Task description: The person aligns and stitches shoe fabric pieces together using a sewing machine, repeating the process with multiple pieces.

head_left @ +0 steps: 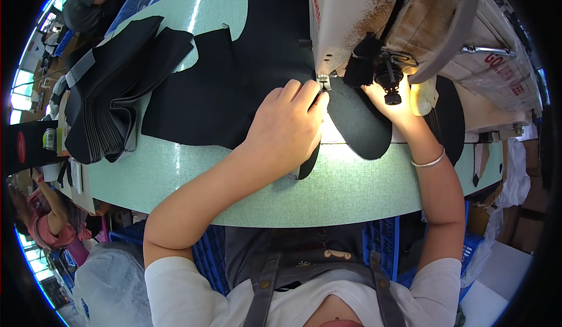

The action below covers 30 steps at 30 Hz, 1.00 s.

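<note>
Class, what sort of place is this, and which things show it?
Probably a sewing workshop: an industrial-looking sewing machine, black sheet material under the left hand beside its presser foot, and a stack of similar black pieces on the green table.

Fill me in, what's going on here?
A person has black sheet material at a sewing machine. The left hand is on the material, fingertips close to the presser foot. The right hand, partly hidden by the machine, is near a rounded black piece right of the foot. A folded stack of black pieces lies on the green table, at left.
</note>
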### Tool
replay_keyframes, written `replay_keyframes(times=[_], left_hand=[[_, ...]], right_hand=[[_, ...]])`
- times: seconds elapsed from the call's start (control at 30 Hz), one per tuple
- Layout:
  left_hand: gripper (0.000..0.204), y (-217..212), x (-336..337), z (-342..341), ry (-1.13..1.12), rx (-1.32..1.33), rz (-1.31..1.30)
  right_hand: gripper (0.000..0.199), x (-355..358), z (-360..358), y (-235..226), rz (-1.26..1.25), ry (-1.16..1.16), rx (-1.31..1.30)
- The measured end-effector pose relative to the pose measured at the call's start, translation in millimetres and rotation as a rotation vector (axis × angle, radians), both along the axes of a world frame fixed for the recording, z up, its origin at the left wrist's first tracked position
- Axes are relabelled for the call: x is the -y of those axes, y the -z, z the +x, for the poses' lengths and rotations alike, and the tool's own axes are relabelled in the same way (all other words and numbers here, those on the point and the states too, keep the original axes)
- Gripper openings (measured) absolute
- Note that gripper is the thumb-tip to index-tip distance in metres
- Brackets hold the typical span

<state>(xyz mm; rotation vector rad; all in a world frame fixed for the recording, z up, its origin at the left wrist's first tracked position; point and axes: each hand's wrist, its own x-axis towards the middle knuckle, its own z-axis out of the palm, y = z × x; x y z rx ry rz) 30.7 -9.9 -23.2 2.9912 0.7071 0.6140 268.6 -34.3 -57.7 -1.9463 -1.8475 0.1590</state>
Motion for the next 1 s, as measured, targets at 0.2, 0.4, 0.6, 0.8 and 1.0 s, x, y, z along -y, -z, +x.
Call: replay_keyframes(times=[0.2,0.4,0.6,0.8,1.0], left_hand=[[0.035,-2.4,-0.4,-1.7,0.017,0.023,-0.085],[0.037,-32.5,4.6,-14.0,0.173,-0.045,-0.460],[0.047,-82.9,-23.4,-21.4,0.051,-0.551,-0.433],[0.090,-17.2,-46.9,-32.1,0.163,-0.219,-0.178],[0.089,-32.8,-18.3,-29.1,0.087,-0.358,-0.245]], right_hand=[[0.020,2.9,-6.5,-18.7,0.194,0.002,0.063],[0.008,24.6,-17.3,-8.3,0.309,-0.186,-0.222],[0.026,34.4,-27.4,-26.2,0.295,-0.334,0.298],[0.027,35.2,-21.4,-50.5,0.157,-0.446,0.127],[0.027,41.3,-27.6,-43.0,0.265,-0.519,0.288]])
